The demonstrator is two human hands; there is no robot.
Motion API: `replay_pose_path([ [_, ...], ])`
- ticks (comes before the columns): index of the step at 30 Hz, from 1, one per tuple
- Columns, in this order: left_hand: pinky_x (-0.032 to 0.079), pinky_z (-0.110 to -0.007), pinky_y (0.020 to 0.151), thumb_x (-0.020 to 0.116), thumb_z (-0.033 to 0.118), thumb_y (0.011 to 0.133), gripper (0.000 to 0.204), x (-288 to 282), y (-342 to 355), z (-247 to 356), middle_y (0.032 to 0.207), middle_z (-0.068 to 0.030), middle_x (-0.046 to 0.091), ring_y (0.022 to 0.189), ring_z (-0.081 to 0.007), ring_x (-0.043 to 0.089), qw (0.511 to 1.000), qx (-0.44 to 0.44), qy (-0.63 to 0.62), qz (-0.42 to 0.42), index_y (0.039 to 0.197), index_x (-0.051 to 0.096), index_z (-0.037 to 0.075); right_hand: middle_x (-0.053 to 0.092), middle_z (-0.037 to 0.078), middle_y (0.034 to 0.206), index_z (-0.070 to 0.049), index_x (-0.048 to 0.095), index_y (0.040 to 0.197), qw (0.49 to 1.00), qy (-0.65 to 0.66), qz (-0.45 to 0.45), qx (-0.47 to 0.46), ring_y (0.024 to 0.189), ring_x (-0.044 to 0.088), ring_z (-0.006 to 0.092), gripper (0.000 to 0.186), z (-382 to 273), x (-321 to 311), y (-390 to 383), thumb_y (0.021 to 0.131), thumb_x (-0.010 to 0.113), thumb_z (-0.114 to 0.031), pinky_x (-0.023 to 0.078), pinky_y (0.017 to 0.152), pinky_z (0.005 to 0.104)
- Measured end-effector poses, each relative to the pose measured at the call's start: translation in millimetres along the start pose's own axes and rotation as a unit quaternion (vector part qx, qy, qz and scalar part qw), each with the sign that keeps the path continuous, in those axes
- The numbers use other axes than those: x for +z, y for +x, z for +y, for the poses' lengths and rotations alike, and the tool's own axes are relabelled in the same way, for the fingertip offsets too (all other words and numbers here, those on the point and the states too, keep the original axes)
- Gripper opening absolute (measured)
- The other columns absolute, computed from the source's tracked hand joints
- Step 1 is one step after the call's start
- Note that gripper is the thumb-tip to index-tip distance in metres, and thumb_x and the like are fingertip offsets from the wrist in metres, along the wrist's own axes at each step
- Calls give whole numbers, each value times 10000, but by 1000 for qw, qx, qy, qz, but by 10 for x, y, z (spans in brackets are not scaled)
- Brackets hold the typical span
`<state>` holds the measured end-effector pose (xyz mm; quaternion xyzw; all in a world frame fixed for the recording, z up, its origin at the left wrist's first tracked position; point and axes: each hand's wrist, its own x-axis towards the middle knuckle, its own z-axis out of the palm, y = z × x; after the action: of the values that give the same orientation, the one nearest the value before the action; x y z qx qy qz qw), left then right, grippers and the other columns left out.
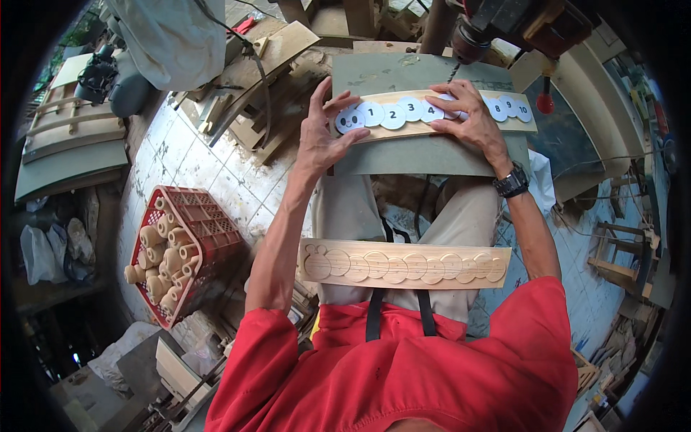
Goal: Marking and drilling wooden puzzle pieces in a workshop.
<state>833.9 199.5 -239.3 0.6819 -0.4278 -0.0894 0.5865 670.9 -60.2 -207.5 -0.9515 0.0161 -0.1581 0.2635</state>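
A pale wooden board (518,122) lies across the green-grey drill table (403,157). On it rests a white paper caterpillar template (393,114), its round segments bearing printed marks. My left hand (324,129) curves round the template's head end, thumb at the near edge and fingertips at the far edge. Farther right, my right hand (468,122) spans the template from above, thumb near and fingers far, hiding some of its segments. Across my lap lies a second wooden board (407,265) with a caterpillar outline cut into its face.
A drill chuck (471,45) with its bit (453,72) hangs just beyond my right hand. A red-knobbed lever (545,104) is to its right. On the floor at left, a red plastic crate (216,223) holds several turned wooden pieces. Scrap boards (284,50) are piled at the far left.
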Motion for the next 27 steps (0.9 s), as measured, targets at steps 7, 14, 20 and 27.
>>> replay_pose_path([
  [7,438,-399,1052,816,156,738,819,-15,31,122,1212,-152,655,1232,-284,566,998,-26,57,-23,1415,370,48,588,55,1303,-109,703,1184,1000,-15,9,-8,1215,467,263,493,21,5,-8,719,786,-251,370,1078,375],
  [14,269,-579,1113,788,206,740,566,321,99,491,1291,-109,601,1300,-283,491,923,120,361,-57,1261,587,110,606,68,1276,-121,716,1151,999,-7,23,-24,1203,484,282,466,110,30,-25,714,805,-254,397,1052,389],
  [20,298,-644,1077,748,244,804,414,900,217,423,1293,-81,590,1277,-283,501,919,168,339,-108,1184,641,121,608,49,1277,-123,698,1164,998,-5,40,-42,1187,508,285,499,107,49,1,699,821,-255,422,1024,393],
  [27,378,-564,1042,786,288,778,344,956,351,462,1249,-99,635,1209,-279,558,930,168,315,-90,1043,707,84,635,67,1257,-59,661,1206,990,48,117,-61,1154,546,273,547,351,-174,-96,704,820,-207,459,989,395],
])
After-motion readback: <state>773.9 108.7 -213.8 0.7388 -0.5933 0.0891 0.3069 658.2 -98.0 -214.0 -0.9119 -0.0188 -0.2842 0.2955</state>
